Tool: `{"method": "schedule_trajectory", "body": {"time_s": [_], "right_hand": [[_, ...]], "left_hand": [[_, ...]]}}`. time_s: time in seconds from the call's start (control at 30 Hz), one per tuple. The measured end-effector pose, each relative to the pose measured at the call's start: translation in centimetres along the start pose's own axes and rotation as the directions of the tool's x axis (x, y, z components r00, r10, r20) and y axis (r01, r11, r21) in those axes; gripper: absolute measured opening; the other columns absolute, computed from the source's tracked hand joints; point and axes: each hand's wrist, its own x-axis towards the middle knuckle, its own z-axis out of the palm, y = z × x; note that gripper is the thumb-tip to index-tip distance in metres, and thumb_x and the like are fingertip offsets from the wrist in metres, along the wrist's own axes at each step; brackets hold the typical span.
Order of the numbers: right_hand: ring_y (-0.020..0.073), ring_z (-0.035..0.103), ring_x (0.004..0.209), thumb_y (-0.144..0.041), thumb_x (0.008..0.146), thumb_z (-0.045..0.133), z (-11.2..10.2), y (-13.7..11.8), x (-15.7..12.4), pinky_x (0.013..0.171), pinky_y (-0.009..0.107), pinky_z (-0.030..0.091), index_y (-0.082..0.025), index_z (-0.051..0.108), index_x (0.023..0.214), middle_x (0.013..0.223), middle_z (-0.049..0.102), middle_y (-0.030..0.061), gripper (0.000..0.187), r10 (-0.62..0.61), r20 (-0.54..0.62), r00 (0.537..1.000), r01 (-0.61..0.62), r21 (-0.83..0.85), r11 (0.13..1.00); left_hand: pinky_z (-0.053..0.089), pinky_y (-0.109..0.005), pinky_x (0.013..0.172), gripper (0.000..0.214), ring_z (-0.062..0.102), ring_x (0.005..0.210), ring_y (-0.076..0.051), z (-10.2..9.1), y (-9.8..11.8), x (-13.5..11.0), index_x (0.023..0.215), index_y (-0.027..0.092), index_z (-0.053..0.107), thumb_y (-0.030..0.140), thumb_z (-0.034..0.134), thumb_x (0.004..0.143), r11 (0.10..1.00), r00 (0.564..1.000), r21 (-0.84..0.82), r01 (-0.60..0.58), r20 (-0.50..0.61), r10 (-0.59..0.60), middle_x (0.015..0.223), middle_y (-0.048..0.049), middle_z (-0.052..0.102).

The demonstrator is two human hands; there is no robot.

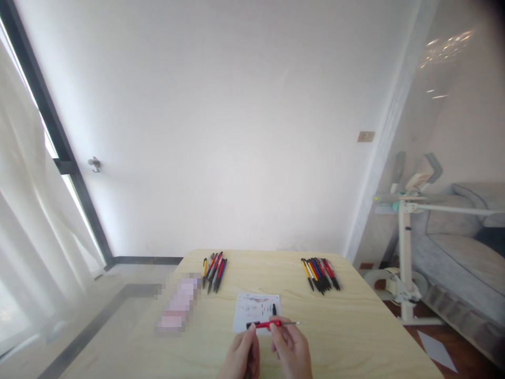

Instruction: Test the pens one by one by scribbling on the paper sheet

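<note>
Holding a red pen (263, 325) in both hands, low and in the middle, just above the wooden surface (355, 326). Pinching its black end with the left hand (240, 358). Gripping the other end with the right hand (292, 351), with a thin silver tip poking out to the right. Holding it flat and sideways. Can see a white paper (252, 305) lying on the surface just behind the pen, and a small black bit (274, 309) by the right fingers. Farther back, can see a left bunch of pens (213, 269) and a right bunch of pens (320, 273), well apart. Near the left bunch, can see a blurry pink thing (179, 305).
</note>
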Motion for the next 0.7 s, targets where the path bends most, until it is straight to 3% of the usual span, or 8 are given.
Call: {"method": "schedule_trajectory", "body": {"time_s": [0.17, 0.27, 0.57, 0.7], "right_hand": [[0.0127, 0.052, 0.042, -0.054, 0.067, 0.062, 0.5, 0.3, -0.2, 0.039, 0.021, 0.044, -0.014, 0.069, 0.075, 0.054, 0.061, 0.0042, 0.042, -0.063, 0.074, 0.995, 0.066, -0.045, 0.997], [0.0161, 0.057, 0.051, -0.053, 0.067, 0.064, 0.6, 0.5, -0.2, 0.046, 0.023, 0.048, -0.015, 0.071, 0.072, 0.062, 0.066, 0.0070, 0.038, -0.106, 0.093, 0.990, 0.113, -0.067, 0.991], [0.0162, 0.058, 0.049, -0.052, 0.067, 0.065, 0.6, 1.0, -0.3, 0.039, 0.022, 0.047, -0.015, 0.073, 0.078, 0.068, 0.069, 0.0088, 0.039, -0.096, 0.153, 0.984, 0.107, -0.065, 0.992], [0.0140, 0.055, 0.046, -0.048, 0.066, 0.067, 0.2, 2.4, -0.4, 0.035, 0.020, 0.043, -0.013, 0.071, 0.082, 0.065, 0.067, 0.0075, 0.038, -0.029, 0.203, 0.979, 0.037, -0.035, 0.999]], "left_hand": [[0.006, -0.018, 0.027, 0.054, 0.025, 0.023, -0.005, 1.5, 0.1, 1.2, 0.049, 0.022, 0.032, 0.071, 0.044, 0.067, 0.951, 0.991, -0.280, 0.128, 0.079, -0.111, 0.032, 0.0093, 0.029], [0.005, -0.018, 0.029, 0.056, 0.024, 0.023, -0.004, 1.4, -0.1, 1.6, 0.047, 0.022, 0.027, 0.069, 0.051, 0.065, 0.941, 0.993, -0.318, 0.114, 0.055, -0.101, 0.030, 0.0100, 0.026], [0.007, -0.019, 0.031, 0.055, 0.024, 0.024, -0.003, 0.8, -0.6, 2.0, 0.047, 0.021, 0.028, 0.064, 0.059, 0.062, 0.888, 0.994, -0.449, 0.099, 0.087, -0.066, 0.031, 0.0099, 0.027], [0.009, -0.018, 0.032, 0.054, 0.022, 0.025, -0.003, 0.4, -0.6, 2.1, 0.046, 0.020, 0.027, 0.056, 0.061, 0.066, 0.858, 0.996, -0.506, 0.082, 0.080, -0.048, 0.030, 0.0099, 0.026]]}}
